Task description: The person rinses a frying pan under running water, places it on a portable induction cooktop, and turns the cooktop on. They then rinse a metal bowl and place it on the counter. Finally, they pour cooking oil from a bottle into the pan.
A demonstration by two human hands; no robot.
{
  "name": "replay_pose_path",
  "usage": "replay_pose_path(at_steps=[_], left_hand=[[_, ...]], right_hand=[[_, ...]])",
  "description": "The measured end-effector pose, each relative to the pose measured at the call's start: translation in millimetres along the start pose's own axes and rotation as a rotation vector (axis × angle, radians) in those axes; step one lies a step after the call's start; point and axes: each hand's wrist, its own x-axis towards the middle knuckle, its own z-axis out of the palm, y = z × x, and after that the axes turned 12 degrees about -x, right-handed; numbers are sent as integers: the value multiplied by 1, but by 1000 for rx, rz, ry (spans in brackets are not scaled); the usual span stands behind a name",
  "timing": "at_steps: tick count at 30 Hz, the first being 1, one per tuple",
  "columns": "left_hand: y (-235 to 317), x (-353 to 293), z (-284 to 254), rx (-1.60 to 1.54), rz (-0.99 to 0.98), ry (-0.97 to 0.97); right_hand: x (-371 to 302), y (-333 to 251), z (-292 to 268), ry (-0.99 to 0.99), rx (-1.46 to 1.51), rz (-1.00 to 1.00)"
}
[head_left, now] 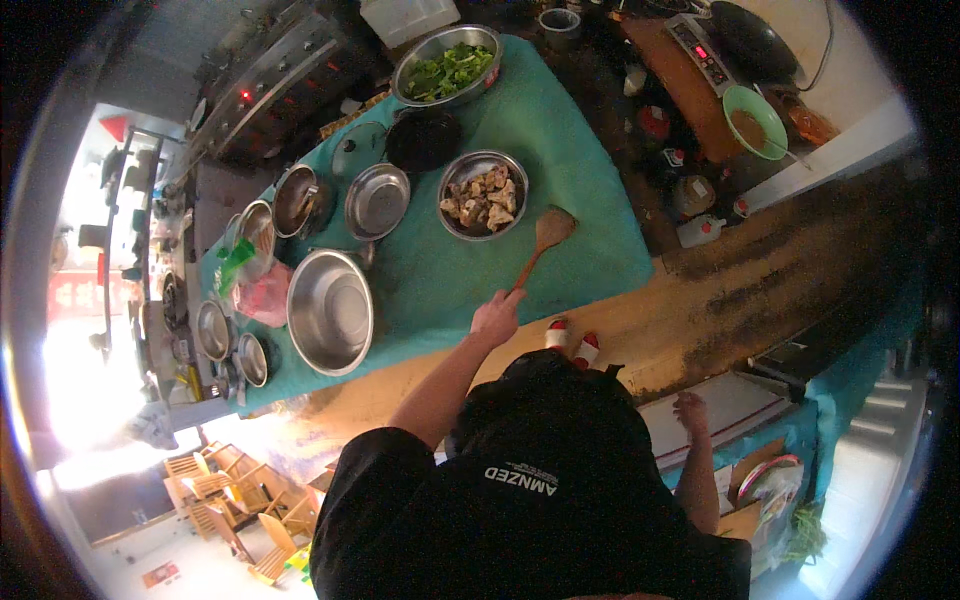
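My left hand (495, 318) is closed round the handle of a wooden spatula (553, 229). The spatula's broad head is over the green-covered table (430, 270), just right of a steel bowl (444, 222) of chopped, cooked-looking meat pieces (483, 198). My right hand (690, 412) hangs low at my right side, away from the table. Its fingers look loosely bent and apart, with nothing visible in them.
Left of the meat are a bare steel bowl (378, 201), a large steel basin (330, 312), a dark pan (423, 139) and a pink bag (264, 296). Leafy greens (448, 72) fill a far basin. An induction cooker (700, 52) and green bowl (755, 122) stand far right.
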Motion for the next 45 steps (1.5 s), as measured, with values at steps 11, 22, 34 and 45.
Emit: replay_pose_path(at_steps=[11,22,34,45], left_hand=[[-15,57,-4,-133,-5,-1],[33,77,39,-157,-377,155],[121,144,33,83,-550,466],[279,347,5,-375,-263,176]], right_hand=[[7,-2,-20,2,236,349],[128,-17,-154,-78,361,448],[258,-116,-379,88,-132,237],[301,-41,-333,-815,1548,300]])
